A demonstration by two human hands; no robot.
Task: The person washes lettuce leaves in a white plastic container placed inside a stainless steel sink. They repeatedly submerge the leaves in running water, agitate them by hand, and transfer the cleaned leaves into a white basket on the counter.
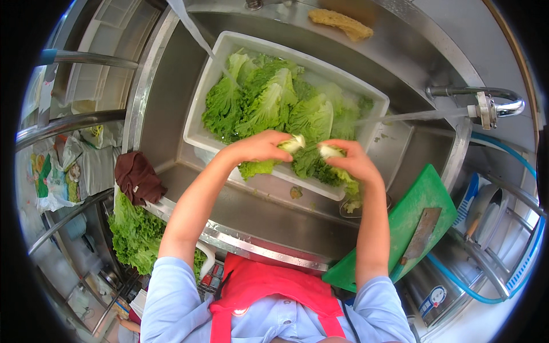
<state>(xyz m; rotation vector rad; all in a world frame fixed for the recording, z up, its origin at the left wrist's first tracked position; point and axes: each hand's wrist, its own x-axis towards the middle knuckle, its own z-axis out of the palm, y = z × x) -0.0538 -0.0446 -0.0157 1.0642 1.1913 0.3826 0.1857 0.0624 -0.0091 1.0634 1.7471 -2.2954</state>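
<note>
My left hand (pixel 263 148) grips the pale stem end of a lettuce piece (pixel 295 144), its green leaf hanging below my wrist. Close by on the right, my right hand (pixel 355 159) grips another lettuce piece (pixel 330 151), with leaf trailing under the palm. A gap separates the two pale ends. Both hands are over the near side of a white plastic tub (pixel 198 115) standing in a stainless steel sink (pixel 257 206). Loose green lettuce leaves (pixel 270 100) lie in water inside the tub. My fingers partly hide both held pieces.
Water runs into the tub from a chrome faucet (pixel 484 109) and from the upper left. A cleaver (pixel 422 233) rests on a green cutting board (pixel 429 193) at the right edge. A brown cloth (pixel 139 178) and more lettuce (pixel 133 231) are at left. A loofah (pixel 341 23) lies behind.
</note>
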